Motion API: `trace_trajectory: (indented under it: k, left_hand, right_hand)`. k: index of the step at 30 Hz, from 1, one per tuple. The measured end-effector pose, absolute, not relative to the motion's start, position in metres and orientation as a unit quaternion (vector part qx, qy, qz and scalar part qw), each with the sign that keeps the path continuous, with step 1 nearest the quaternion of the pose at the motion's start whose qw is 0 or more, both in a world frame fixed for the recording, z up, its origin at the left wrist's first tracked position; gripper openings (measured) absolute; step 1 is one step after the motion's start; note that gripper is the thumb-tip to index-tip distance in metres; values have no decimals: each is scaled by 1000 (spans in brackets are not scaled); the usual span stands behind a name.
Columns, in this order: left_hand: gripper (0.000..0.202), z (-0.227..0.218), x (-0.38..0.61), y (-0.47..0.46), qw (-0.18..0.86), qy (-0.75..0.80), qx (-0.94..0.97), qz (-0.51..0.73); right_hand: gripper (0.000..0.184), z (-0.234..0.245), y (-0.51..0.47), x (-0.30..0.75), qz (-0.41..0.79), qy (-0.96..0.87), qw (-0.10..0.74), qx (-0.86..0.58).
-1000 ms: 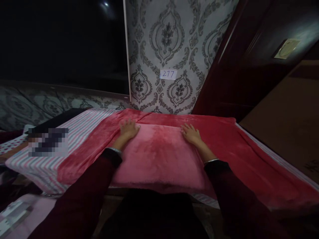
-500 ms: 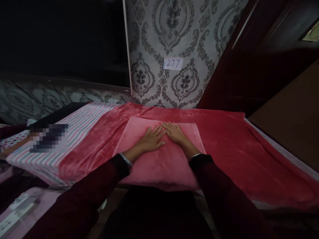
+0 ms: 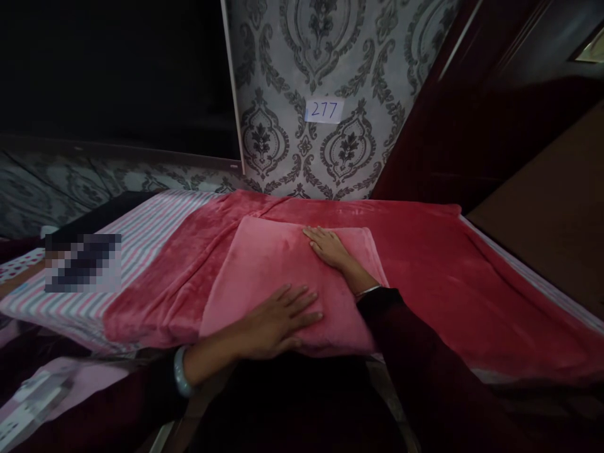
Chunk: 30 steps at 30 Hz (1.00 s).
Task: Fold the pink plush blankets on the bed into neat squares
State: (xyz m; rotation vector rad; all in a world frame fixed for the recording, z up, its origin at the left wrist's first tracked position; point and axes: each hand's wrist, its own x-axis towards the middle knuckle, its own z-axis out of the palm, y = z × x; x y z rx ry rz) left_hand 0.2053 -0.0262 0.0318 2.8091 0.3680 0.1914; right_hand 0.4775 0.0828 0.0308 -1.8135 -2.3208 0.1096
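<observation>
A folded pink fleece blanket [image 3: 264, 264] lies on a wider red blanket [image 3: 425, 277] spread over the table. My left hand [image 3: 278, 319] rests over the folded blanket's near part, palm down with fingers spread. Higher up, close to the far edge of the same fold, my right hand [image 3: 330, 246] lies flat with its fingers stretched out. Neither hand grips anything. A bangle [image 3: 182, 372] circles my left wrist, and a thinner bracelet [image 3: 368, 290] shows on the right one.
Under the red blanket, a striped cloth [image 3: 141, 233] shows on the left, with a blurred-out object [image 3: 85, 261] on it. A large dark screen [image 3: 117, 75] hangs behind. A power strip [image 3: 23, 415] sits at the lower left, and a dark red door [image 3: 434, 138] stands at the right.
My left hand has moved from beside my right hand near the far edge toward the near edge of the folded blanket. My right hand has stayed about where it was.
</observation>
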Motion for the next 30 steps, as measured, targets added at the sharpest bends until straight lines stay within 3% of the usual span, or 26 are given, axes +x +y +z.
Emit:
trace_trajectory:
  k: [4, 9, 16, 21, 25, 30]
  left_hand:
    - [61, 31, 188, -59, 176, 115, 976, 52]
    - [47, 63, 184, -63, 279, 126, 949, 75]
    - [57, 106, 256, 52, 263, 169, 926, 212]
    - [60, 79, 311, 128, 294, 237, 915, 143]
    - [56, 48, 320, 137, 218, 278, 931, 91]
    - [57, 41, 316, 136, 184, 276, 941, 70]
  right_hand:
    - [58, 34, 82, 477, 47, -782, 95, -614]
    - [57, 43, 77, 480, 77, -785, 115, -604]
    - [55, 51, 39, 495, 55, -822, 129, -553]
    - [55, 42, 14, 498, 68, -824, 95, -555]
    - [55, 34, 13, 496, 58, -822, 105, -556]
    - [56, 37, 3, 496, 96, -831, 104, -537]
